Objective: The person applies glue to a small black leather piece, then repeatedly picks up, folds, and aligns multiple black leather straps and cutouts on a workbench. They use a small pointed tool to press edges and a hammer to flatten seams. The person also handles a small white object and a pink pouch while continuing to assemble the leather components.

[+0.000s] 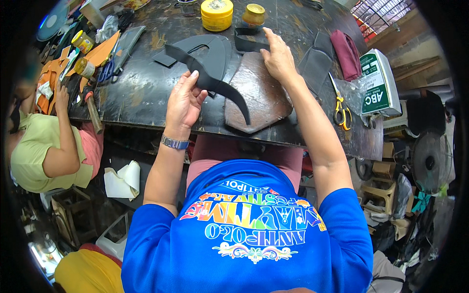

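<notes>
A black curved strip, wide in the middle and tapering to its ends, is pinched between the thumb and fingers of my left hand. It is held up over the near part of the dark table. My right hand is open, fingers stretched and thumb apart, beside a second black strip that stands bent in a loop. I cannot tell whether they touch. Below lies a brown, worn slab with angled edges. Behind the held strip rest flat black cut pieces, partly overlapping.
At the back stand a yellow tub and a small jar. To the right lie black sheets, a maroon pouch, yellow-handled scissors and a green-white box. Leftward are a hammer, orange pieces and another person.
</notes>
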Motion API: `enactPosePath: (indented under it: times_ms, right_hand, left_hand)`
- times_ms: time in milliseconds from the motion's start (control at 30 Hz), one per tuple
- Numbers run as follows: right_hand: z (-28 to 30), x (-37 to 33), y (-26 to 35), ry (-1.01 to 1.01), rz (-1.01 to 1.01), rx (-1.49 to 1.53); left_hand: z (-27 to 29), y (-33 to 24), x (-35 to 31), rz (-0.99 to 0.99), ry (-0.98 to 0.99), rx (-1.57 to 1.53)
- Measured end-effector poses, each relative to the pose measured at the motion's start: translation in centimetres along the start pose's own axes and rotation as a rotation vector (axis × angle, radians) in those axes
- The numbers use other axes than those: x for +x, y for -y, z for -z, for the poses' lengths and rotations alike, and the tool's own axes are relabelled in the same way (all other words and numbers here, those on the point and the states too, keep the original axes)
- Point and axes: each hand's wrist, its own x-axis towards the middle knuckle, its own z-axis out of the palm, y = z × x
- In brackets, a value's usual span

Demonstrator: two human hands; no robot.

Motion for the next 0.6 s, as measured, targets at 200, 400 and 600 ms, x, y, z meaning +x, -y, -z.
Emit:
enactPosePath:
  times_ms: [200,400,600]
  right_hand:
    - [0.2,1.5,1.5,0.148,0.028,-0.059]
    - [3.5,-2.4,4.9,0.079,-0.206,0.588]
    - [4.5,-3.3,5.3,0.12,-0.566,1.065]
  left_hand:
    - [2.0,1.7,0.3,0.059,0.079,0.059]
    - [2.4,2.7,1.0,-0.005,0.172,0.052]
    - [1.0,3.3,0.4,-0.011,0.196,0.026]
